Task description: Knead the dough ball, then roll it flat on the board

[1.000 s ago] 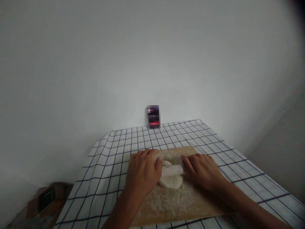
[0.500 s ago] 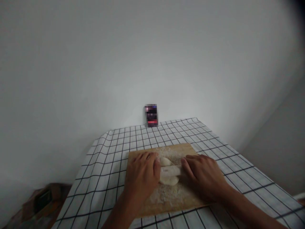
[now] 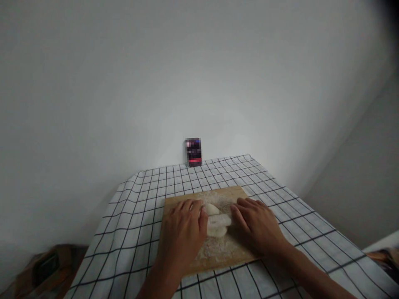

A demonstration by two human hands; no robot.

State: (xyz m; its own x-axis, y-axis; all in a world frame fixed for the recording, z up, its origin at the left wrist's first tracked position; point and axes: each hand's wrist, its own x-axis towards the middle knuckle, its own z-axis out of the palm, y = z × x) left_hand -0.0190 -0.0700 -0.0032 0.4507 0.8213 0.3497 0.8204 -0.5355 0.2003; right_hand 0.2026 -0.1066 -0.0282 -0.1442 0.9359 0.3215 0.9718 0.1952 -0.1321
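A pale rolling pin [image 3: 219, 221] lies crosswise over a flat piece of dough [image 3: 216, 232], with dough showing in front of it and behind it. My left hand [image 3: 186, 226] is closed over the pin's left end. Its right end is under my right hand [image 3: 257, 222], fingers curled over it. Both ends of the pin are hidden by the hands. Beneath everything is a wooden board [image 3: 215, 265] dusted with flour.
The board rests on a table with a white, black-checked cloth [image 3: 131, 232]. A small dark blurred-out object [image 3: 193, 152] stands at the back against the wall [image 3: 199, 83]. A brown box-like thing [image 3: 46, 265] sits low at the left.
My hands and the rolling pin have shifted slightly away from me over the dough; less dough shows in front of the pin. The whole view has also turned a little to the right.
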